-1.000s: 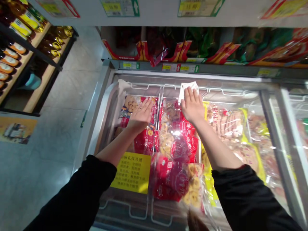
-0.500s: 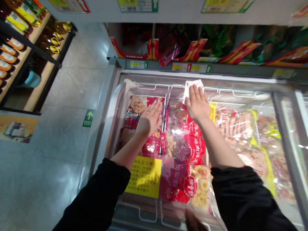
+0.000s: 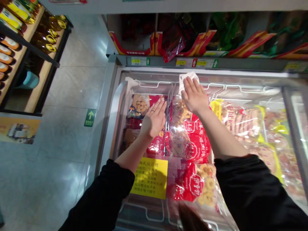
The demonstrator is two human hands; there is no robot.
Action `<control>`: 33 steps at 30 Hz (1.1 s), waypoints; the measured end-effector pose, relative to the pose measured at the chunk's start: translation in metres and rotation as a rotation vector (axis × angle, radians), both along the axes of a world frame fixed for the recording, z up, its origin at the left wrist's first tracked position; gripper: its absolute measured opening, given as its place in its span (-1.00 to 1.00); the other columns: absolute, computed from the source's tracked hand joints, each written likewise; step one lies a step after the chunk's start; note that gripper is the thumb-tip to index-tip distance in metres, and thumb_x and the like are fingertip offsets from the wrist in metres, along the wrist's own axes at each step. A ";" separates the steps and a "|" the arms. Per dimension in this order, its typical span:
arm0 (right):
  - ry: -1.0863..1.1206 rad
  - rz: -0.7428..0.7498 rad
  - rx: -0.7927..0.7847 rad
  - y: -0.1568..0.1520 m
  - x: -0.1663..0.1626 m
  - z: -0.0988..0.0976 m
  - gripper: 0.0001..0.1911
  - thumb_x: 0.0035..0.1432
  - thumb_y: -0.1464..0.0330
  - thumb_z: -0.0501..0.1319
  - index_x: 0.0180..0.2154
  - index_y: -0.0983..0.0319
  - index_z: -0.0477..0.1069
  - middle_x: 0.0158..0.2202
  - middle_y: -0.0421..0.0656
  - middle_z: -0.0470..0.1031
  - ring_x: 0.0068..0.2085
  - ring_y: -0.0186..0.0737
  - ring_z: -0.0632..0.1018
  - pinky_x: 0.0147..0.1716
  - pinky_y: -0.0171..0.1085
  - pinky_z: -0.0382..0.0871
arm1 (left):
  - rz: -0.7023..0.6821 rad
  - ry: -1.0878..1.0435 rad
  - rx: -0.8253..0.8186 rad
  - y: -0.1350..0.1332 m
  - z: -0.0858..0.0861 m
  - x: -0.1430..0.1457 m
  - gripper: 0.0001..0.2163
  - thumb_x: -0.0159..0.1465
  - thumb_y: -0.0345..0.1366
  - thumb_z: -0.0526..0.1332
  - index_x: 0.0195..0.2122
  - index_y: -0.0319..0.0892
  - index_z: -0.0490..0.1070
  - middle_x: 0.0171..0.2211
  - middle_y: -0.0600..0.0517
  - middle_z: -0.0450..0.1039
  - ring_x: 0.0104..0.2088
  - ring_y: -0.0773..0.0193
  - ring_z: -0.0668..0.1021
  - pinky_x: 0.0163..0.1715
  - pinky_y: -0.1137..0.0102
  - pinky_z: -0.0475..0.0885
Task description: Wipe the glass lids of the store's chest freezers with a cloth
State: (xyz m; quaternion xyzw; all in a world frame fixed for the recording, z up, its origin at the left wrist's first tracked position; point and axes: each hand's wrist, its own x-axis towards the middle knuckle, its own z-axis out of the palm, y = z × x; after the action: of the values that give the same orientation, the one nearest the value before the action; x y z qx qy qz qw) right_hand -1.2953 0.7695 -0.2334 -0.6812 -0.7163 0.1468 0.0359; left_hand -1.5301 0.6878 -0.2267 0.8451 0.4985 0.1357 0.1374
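My right hand (image 3: 196, 96) lies with its fingers extended over a white cloth (image 3: 189, 78), pressing it on the glass lid (image 3: 149, 205) of a chest freezer near its far edge. My left hand (image 3: 154, 118) rests flat on the same glass, fingers together and stretched out, a ring on one finger and nothing in it. Beneath the glass lie red bags of frozen food (image 3: 198, 141) and, farther right, clear packs with yellow edges (image 3: 243, 120). A yellow notice with writing (image 3: 150, 178) sits below my left wrist.
Above the freezer's far edge, a shelf holds red-edged cartons (image 3: 134, 51) of packets. Price tags (image 3: 184, 62) line the rail below. Left of the freezer is a tiled floor (image 3: 69, 134) with a green exit sign (image 3: 90, 117), and a bottle rack (image 3: 36, 86) stands beyond.
My right hand has slid the white cloth a little left and farther from me across the glass. My left hand stays nearly in place on the lid. The view has shifted slightly.
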 end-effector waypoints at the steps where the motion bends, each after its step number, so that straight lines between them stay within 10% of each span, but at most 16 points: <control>1: -0.002 -0.036 0.004 -0.001 0.007 -0.001 -0.24 0.51 0.14 -0.18 0.62 0.18 -0.09 0.65 -0.17 -0.06 0.63 0.06 -0.01 0.57 0.22 -0.05 | 0.002 0.010 -0.008 0.000 0.001 0.000 -0.45 0.46 -0.47 0.02 0.47 -0.41 0.28 0.51 -0.22 0.26 0.52 0.08 0.32 0.53 0.11 0.25; 10: -0.016 -0.093 0.054 -0.061 -0.041 -0.001 -0.24 0.50 0.18 -0.18 0.61 0.23 -0.05 0.64 -0.13 -0.02 0.62 0.07 0.01 0.57 0.22 -0.05 | 0.022 0.095 -0.088 -0.002 0.013 0.006 -0.44 0.49 -0.45 0.02 0.52 -0.38 0.21 0.55 -0.17 0.18 0.55 0.09 0.26 0.57 0.13 0.17; 17: 0.019 0.032 0.027 -0.015 -0.018 -0.001 -0.25 0.52 0.11 -0.19 0.62 0.12 -0.13 0.65 -0.23 -0.05 0.63 0.05 -0.01 0.58 0.20 -0.05 | 0.022 0.053 -0.072 -0.003 0.013 0.005 -0.42 0.46 -0.47 0.02 0.51 -0.36 0.23 0.55 -0.16 0.18 0.55 0.10 0.25 0.57 0.11 0.17; 22: 0.019 -0.059 0.043 -0.039 0.015 -0.004 -0.22 0.52 0.09 -0.22 0.63 0.19 -0.18 0.66 -0.15 -0.08 0.63 0.13 -0.02 0.55 0.30 -0.03 | 0.033 0.030 -0.067 -0.003 0.010 0.005 -0.39 0.45 -0.48 0.02 0.54 -0.27 0.21 0.55 -0.12 0.19 0.54 0.07 0.28 0.56 0.09 0.20; 33: 0.003 0.102 -0.010 0.021 -0.016 -0.006 -0.23 0.51 0.13 -0.19 0.63 0.20 -0.17 0.67 -0.17 -0.15 0.63 0.14 -0.07 0.56 0.26 -0.08 | 0.023 0.080 -0.094 0.001 0.007 0.003 -0.40 0.46 -0.48 -0.01 0.54 -0.33 0.18 0.57 -0.13 0.15 0.57 0.04 0.22 0.58 0.14 0.13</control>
State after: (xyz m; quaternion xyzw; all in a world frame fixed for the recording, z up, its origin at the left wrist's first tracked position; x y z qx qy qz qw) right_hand -1.3115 0.7908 -0.2395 -0.6438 -0.7493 0.1527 0.0260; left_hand -1.5267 0.6890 -0.2200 0.8365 0.5193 0.0796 0.1554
